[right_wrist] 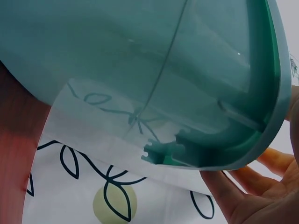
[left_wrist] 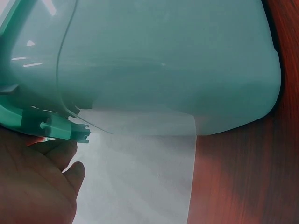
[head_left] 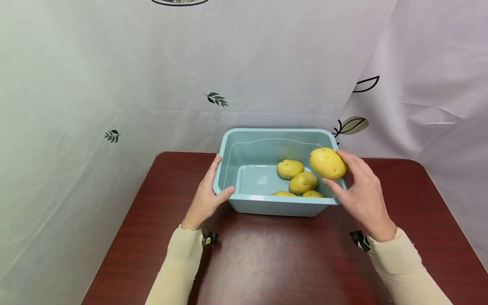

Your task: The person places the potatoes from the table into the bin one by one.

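Note:
A light blue plastic tub (head_left: 280, 206) stands on the table with several yellow potatoes (head_left: 303, 183) lying towards its right side. My right hand (head_left: 362, 195) pinches another potato (head_left: 327, 163) between thumb and fingers, above the tub's right end. At the left end, my left hand (head_left: 206, 195) holds the rim, its thumb over the front corner and its fingers along the outer side. The left wrist view shows fingers (left_wrist: 60, 154) tucked beneath the rim. In the right wrist view the tub wall (right_wrist: 117, 60) fills much of the picture, and the held potato is hidden.
The dark red wooden table (head_left: 267, 254) carries the tub near its back edge. Behind it hangs a pale cloth (head_left: 267, 63) printed with leaves, close to the tub's far side. Small black wrist devices (head_left: 360, 240) sit at both cuffs.

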The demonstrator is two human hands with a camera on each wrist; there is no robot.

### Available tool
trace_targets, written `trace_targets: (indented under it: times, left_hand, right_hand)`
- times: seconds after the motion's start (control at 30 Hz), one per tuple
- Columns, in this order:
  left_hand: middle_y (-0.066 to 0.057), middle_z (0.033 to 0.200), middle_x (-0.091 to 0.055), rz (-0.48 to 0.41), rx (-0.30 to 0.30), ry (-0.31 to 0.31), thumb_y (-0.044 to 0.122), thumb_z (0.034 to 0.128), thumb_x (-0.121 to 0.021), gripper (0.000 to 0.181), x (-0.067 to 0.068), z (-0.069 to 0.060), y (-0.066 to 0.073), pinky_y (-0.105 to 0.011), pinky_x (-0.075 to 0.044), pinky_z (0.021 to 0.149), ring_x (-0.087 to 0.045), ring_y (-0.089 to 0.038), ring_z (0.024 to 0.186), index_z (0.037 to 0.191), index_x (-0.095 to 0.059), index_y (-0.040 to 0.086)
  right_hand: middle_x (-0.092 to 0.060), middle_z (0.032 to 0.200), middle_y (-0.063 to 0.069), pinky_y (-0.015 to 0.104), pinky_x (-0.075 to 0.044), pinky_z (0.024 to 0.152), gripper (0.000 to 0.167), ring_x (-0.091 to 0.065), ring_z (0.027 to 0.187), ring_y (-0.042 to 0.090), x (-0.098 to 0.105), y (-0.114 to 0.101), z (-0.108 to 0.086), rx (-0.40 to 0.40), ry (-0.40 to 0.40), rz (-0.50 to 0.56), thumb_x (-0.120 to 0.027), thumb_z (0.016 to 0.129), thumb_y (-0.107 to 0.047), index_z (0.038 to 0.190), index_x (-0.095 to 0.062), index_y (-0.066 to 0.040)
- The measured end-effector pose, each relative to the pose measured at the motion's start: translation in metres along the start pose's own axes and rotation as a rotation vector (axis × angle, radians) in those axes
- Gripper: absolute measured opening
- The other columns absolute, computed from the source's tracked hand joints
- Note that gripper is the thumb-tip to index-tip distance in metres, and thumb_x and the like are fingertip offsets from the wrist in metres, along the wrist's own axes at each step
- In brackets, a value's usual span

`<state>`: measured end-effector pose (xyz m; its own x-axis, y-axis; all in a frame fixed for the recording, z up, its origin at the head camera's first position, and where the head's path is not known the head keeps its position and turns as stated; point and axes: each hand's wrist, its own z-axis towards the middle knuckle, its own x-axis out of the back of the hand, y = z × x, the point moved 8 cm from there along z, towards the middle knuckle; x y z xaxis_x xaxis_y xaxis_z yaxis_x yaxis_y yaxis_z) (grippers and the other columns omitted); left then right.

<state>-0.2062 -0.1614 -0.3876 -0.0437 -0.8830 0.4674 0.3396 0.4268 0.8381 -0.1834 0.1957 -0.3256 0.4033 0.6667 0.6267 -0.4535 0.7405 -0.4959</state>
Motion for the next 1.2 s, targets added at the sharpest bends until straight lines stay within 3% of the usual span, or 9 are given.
trace_targets:
  times: [0.1, 0.3, 0.57, 0.77, 1.0, 1.2]
  left_hand:
    - [0.006, 0.167, -0.013, 0.010, -0.012, 0.005, 0.020, 0.0918, -0.071, 0.089, -0.001, 0.001, -0.010, -0.053, -0.022, 0.118, -0.018, -0.015, 0.151, 0.162, -0.017, 0.017]
    - [0.008, 0.167, -0.015, 0.009, -0.047, 0.013, 0.029, 0.0930, -0.070, 0.086, -0.001, 0.001, -0.011, -0.053, -0.023, 0.117, -0.018, -0.011, 0.151, 0.162, -0.019, 0.025]
    - [0.010, 0.167, -0.015, 0.017, -0.047, 0.020, 0.034, 0.0935, -0.069, 0.086, -0.001, 0.000, -0.011, -0.055, -0.024, 0.117, -0.019, -0.012, 0.151, 0.162, -0.019, 0.024]
    - [0.008, 0.167, -0.015, 0.004, -0.048, 0.016, 0.036, 0.0934, -0.069, 0.086, -0.001, 0.000, -0.012, -0.055, -0.023, 0.117, -0.018, -0.012, 0.151, 0.162, -0.019, 0.024]
    - [0.008, 0.167, -0.016, 0.013, -0.034, 0.019, 0.026, 0.0931, -0.070, 0.086, -0.001, 0.000, -0.012, -0.052, -0.024, 0.117, -0.019, -0.012, 0.150, 0.162, -0.018, 0.024]
    - [-0.004, 0.168, -0.015, -0.002, -0.009, 0.013, 0.013, 0.0911, -0.071, 0.088, -0.002, 0.001, -0.013, -0.055, -0.022, 0.117, -0.018, -0.020, 0.152, 0.162, -0.018, 0.011]
  right_hand:
    - [-0.059, 0.134, 0.016, 0.025, -0.041, 0.078, 0.079, -0.056, 0.104, 0.028, -0.004, -0.001, -0.001, -0.010, -0.018, -0.001, -0.091, 0.071, -0.006, 0.142, -0.056, -0.005]
    - [-0.059, 0.135, 0.016, 0.049, -0.045, 0.094, 0.080, -0.054, 0.121, 0.033, -0.008, -0.004, -0.003, 0.000, -0.036, 0.002, -0.092, 0.071, -0.008, 0.142, -0.056, -0.007]
    - [-0.061, 0.133, 0.013, 0.046, -0.044, 0.099, 0.080, -0.056, 0.121, 0.031, -0.017, -0.011, -0.002, 0.047, -0.065, 0.013, -0.093, 0.070, -0.011, 0.141, -0.057, -0.008]
    - [-0.059, 0.136, 0.013, 0.052, -0.044, 0.099, 0.079, -0.055, 0.123, 0.032, -0.025, -0.014, -0.002, 0.040, -0.130, 0.008, -0.092, 0.072, -0.013, 0.142, -0.056, -0.007]
    - [-0.057, 0.139, 0.013, 0.054, -0.045, 0.098, 0.077, -0.055, 0.124, 0.033, -0.029, -0.013, -0.003, 0.008, -0.196, -0.010, -0.090, 0.075, -0.017, 0.143, -0.055, -0.009]
    - [-0.058, 0.138, 0.014, 0.056, -0.047, 0.096, 0.075, -0.056, 0.122, 0.034, -0.031, -0.011, -0.003, -0.012, -0.225, -0.022, -0.089, 0.078, -0.021, 0.144, -0.054, -0.010]
